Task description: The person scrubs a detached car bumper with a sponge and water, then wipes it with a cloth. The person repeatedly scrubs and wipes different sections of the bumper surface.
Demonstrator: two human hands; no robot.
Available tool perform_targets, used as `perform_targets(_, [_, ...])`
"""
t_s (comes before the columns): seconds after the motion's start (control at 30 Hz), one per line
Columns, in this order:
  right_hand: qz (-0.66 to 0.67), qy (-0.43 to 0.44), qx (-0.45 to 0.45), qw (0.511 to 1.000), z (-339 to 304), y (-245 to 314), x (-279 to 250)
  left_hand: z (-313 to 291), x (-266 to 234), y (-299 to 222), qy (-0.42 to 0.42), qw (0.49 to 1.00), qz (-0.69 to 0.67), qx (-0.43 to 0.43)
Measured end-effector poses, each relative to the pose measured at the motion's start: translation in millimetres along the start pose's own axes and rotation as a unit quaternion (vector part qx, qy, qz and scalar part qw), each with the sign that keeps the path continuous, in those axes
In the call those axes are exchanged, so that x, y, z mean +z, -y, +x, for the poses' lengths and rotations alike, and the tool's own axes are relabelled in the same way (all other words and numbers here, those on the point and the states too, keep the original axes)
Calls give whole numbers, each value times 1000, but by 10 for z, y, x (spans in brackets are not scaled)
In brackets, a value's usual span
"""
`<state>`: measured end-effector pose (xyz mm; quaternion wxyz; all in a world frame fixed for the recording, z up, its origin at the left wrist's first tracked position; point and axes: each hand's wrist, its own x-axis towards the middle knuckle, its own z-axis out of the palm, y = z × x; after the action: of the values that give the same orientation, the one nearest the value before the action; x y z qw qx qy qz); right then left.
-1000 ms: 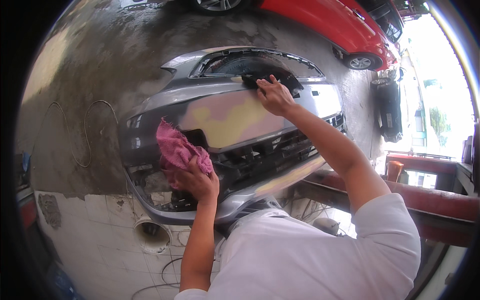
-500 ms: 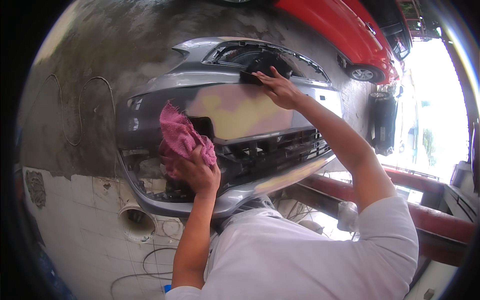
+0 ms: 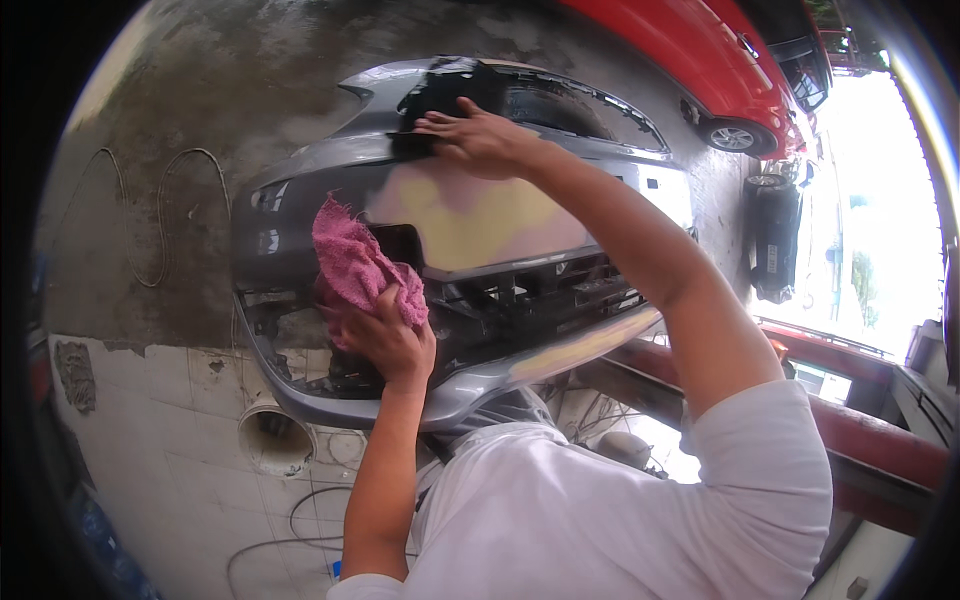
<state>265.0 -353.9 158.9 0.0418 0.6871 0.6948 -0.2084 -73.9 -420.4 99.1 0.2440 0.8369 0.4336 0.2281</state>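
A grey car bumper (image 3: 310, 185) lies in front of me, with patches of yellow filler and pinkish primer (image 3: 475, 225) on its middle face. My right hand (image 3: 475, 140) lies on the bumper's upper ridge, fingers stretched over a black sheet of sandpaper (image 3: 455, 85). Part of that sheet sits under the fingertips, and a wide flap stands out beyond the hand. Bunched in my left hand (image 3: 385, 340) is a pink terry cloth (image 3: 350, 255), held against the bumper's left part beside a dark opening (image 3: 400, 245). The fingers of the left hand are wrapped round the cloth.
A red car (image 3: 700, 70) stands at the far right, with a dark vehicle (image 3: 775, 240) beyond. A white bucket (image 3: 275, 440) is on the tiled floor at the left, near a dark hose (image 3: 290, 540). Red metal beams (image 3: 860, 430) run along the right. A thin cord (image 3: 160, 220) lies on wet concrete.
My right hand has slid left along the bumper's upper ridge, taking the sandpaper with it. The left hand and the pink cloth have hardly moved.
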Motion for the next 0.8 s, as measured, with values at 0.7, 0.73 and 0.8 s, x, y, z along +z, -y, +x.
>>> perform_targets(0.7, [38, -42, 193, 979, -1061, -145, -93, 54, -10, -63, -18, 998, 62, 19])
perform_targets(0.73, [32, -32, 238, 970, -1338, -351, -89, 65, -38, -106, -19, 998, 57, 24])
perform_targets(0.8, [27, -44, 243, 969, -1429, -289, -165, 83, -64, -148, -21, 998, 51, 30])
